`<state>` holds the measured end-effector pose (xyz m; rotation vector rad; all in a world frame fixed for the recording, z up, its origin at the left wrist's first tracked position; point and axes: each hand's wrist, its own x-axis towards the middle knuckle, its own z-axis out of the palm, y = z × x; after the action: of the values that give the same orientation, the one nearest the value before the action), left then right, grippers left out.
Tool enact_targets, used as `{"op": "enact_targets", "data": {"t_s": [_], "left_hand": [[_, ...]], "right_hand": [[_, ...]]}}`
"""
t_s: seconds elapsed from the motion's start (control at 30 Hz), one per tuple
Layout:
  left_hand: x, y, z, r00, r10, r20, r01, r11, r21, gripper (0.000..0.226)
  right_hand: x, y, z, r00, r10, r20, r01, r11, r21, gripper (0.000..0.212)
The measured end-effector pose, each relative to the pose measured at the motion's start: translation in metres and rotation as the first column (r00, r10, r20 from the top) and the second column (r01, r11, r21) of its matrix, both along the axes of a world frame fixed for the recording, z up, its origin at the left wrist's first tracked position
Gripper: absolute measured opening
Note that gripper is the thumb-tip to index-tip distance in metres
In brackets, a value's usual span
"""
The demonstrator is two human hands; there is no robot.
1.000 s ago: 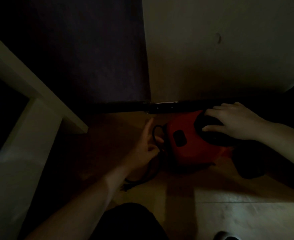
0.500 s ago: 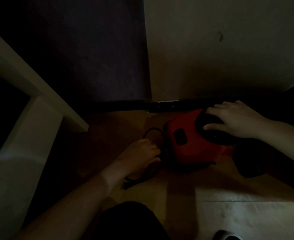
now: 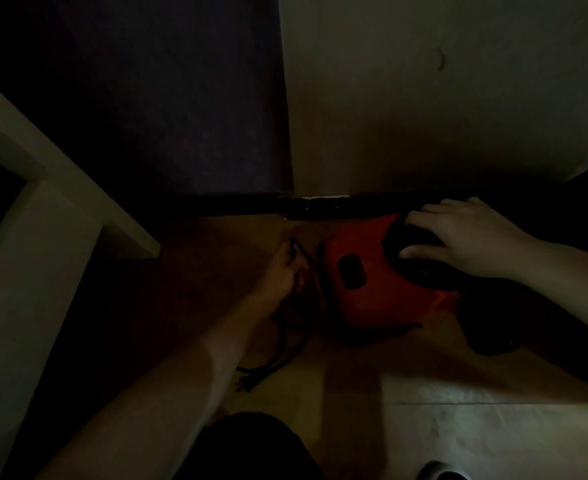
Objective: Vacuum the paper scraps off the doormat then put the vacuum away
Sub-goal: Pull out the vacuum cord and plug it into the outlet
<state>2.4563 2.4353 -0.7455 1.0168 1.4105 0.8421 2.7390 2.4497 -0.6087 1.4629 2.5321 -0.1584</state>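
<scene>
Vacuum [image 3: 372,292] stowing under way, centre right.
Right hand [image 3: 469,237] grips its handle [image 3: 424,273]; left hand [image 3: 282,271] reaches the cord [image 3: 278,362] (fingers too dark to tell), likely gathering it next.

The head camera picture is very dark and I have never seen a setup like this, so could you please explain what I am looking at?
There is no machine here. A person wears a camera on the head, and it looks down at their own two bare arms, so this single view is taken from above. It shows a dim corner where a wooden floor meets a pale wall. On the floor sits a small red vacuum. The right hand grips its black top part. The left hand is beside the vacuum and seems to hold its black cord. The cord trails toward the viewer and ends in a plug lying on the floor. The dim light hides finer detail.
</scene>
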Motion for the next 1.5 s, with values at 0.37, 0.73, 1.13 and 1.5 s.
{"op": "enact_targets", "data": {"t_s": [0.37,0.73,1.13,1.5], "left_hand": [[-0.036,-0.017,0.079,0.550,-0.568,-0.612,0.710,0.704,-0.016,0.042],[-0.016,-0.034,0.055,0.574,-0.814,0.090,0.780,0.510,-0.364,0.036],[-0.009,-0.006,0.020,0.974,-0.222,0.054,0.224,0.974,-0.033,0.057],[-0.016,-0.011,0.052,0.548,-0.727,-0.414,0.753,0.644,-0.135,0.039]], "right_hand": [[0.000,0.000,0.002,0.999,0.011,0.033,-0.012,1.000,0.010,0.090],[0.000,-0.003,0.000,1.000,-0.003,0.017,0.003,1.000,0.016,0.089],[0.000,-0.001,0.001,1.000,-0.006,0.024,0.006,1.000,0.002,0.085],[0.000,-0.002,0.001,0.999,-0.004,0.046,0.004,1.000,-0.001,0.086]]}}
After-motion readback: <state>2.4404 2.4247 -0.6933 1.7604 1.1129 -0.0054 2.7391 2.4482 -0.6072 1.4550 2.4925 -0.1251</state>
